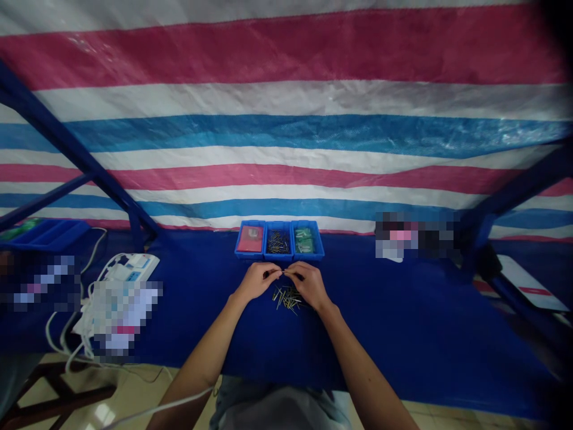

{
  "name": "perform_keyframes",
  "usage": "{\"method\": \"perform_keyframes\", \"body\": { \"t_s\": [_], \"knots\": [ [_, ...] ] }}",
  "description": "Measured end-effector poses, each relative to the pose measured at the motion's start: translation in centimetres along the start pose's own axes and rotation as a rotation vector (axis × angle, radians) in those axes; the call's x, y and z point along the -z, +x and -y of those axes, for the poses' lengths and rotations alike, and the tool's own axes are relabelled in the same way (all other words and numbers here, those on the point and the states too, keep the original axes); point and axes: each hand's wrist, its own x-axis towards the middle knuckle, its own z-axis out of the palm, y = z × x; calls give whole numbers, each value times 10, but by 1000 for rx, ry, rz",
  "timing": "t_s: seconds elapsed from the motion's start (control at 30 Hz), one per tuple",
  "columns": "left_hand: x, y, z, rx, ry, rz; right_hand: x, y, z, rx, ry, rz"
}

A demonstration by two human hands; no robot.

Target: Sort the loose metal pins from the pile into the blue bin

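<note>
My left hand (257,280) and my right hand (310,283) meet above the blue table, fingertips almost touching. Both are pinched closed around something too small to make out. Just below and between them lies a loose pile of thin metal pins or screws (287,298), brassy and dark. Beyond my fingers stand three blue bins side by side. The left bin (249,255) holds a red piece with a pale item on it. Many small dark metal pieces (278,242) fill the middle one. In the right bin are green and clear small parts (305,240).
A white power strip (142,267) with tangled white cables lies at the left, beside blurred-out items. Farther left is a blue tray (51,234). Blue metal frame bars (101,174) slope at both sides, before a striped tarp (286,132). A white flat object (530,283) is at the right.
</note>
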Motion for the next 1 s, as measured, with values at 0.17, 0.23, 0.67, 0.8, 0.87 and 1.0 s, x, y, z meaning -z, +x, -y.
{"method": "perform_keyframes", "body": {
  "t_s": [0.17, 0.23, 0.67, 0.8, 0.87, 1.0],
  "knots": [
    [0, 0, 0, -22, 5, -2, 0, 0, 2, 22, -52, 38],
    [0, 0, 0, -25, 1, -6, 0, -1, 3, 25, -82, 60],
    [-1, -1, 1, -10, 19, -3, 1, -1, 7, 16, -173, 129],
    [-1, -1, 0, -26, 22, 0, 2, 0, 8, 12, -188, 145],
    [-2, -1, 0, -33, 25, -5, 2, 1, 8, 13, -191, 162],
    [-3, -2, 2, -33, 21, -16, 2, 1, 8, -1, -234, 186]
  ]
}}
